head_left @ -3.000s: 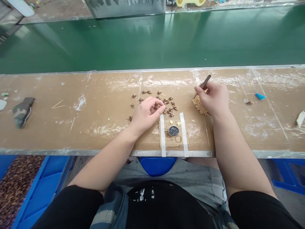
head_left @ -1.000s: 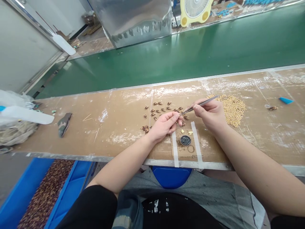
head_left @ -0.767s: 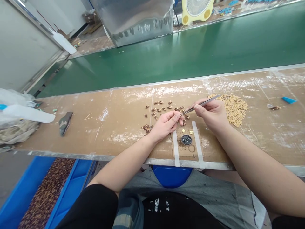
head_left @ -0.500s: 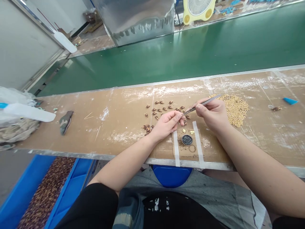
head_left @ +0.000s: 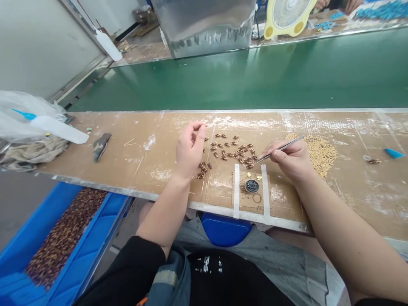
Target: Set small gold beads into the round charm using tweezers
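Left hand (head_left: 191, 148): at black dish's (head_left: 251, 185) ten o'clock, fingers curled toward thumb; cannot tell if pinching anything;
Right hand (head_left: 293, 159): gripping tweezers (head_left: 293, 142), tips by brown pieces (head_left: 242, 153);
Brown pieces: dish's ten to twelve o'clock;
Beige pile (head_left: 321, 157): two o'clock.

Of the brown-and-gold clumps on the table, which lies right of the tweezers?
The small clump at the far right, beside the blue tapered piece; the other clumps all lie left of the right hand.

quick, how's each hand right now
Left hand: fingers curled, can't tell if it holds anything.
Right hand: closed on tweezers, tips by the brown pieces.
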The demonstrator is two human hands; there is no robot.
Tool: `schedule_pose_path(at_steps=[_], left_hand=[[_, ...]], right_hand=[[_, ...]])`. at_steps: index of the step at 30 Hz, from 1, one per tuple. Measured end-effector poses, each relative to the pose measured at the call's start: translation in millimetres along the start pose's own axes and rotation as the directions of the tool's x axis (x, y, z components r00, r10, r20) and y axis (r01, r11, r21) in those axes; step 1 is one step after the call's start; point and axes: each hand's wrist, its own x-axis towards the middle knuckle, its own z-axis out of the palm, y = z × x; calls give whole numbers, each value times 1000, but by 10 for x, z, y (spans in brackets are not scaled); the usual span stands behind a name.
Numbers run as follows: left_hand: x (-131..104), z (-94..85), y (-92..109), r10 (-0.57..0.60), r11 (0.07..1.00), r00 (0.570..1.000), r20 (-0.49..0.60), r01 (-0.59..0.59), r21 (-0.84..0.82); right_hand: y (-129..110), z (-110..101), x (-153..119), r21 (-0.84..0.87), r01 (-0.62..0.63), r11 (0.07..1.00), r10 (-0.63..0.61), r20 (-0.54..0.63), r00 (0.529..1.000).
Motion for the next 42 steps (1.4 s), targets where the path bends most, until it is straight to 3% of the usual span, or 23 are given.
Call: schedule_pose_path(at_steps=[2, 4, 7, 11, 15, 18, 23, 28, 32, 36, 39, 42], left_hand=[[0, -194, -34, -43, 983, 981, 189, 8, 185], [-49, -326, -67, -98, 951, 912, 399, -32, 307], [-158, -388, -84, -156, 923, 808, 568, -85, 375], [-223, -337, -57, -200, 885, 728, 656, -153, 440], [-160, -285, -56, -184, 851, 695, 696, -242, 466], [-105, -249, -69, -181, 838, 673, 718, -277, 471], [-66, -145, 49, -145, 882, 678, 720, -241, 405], [16, 186, 229, 76, 995, 747, 660, -102, 1], [99, 642, 227, 178, 937, 848, 499, 9, -350], [60, 941, 153, 147, 824, 899, 412, 119, -554], [-34, 955, 147, 104, 737, 868, 485, 260, -624], [-114, 896, 182, 67, 643, 739, 670, 481, -596]], right_hand=[[-29, -13, -8, 22, 14, 1000, -15, 61, 998], [-67, -24, -26, 43, 16, 999, -21, 127, 992], [-134, -33, -49, 31, 2, 1000, -9, 218, 976], [-217, -25, -41, -17, 1, 1000, 5, 329, 944], [-267, -2, -20, 2, 84, 996, -77, 414, 907], [-291, 7, -21, -25, 90, 996, -68, 457, 887], [-294, -2, -34, -77, 79, 994, -33, 476, 879], [-303, -12, -26, -100, 111, 989, -51, 471, 880], [-334, -10, -20, -137, 100, 986, -25, 467, 884], [-289, -22, -36, -153, 83, 985, -11, 421, 907], [-182, -44, -61, -127, 116, 985, -77, 279, 957], [-73, -61, -78, -134, 160, 978, -161, 9, 987]])
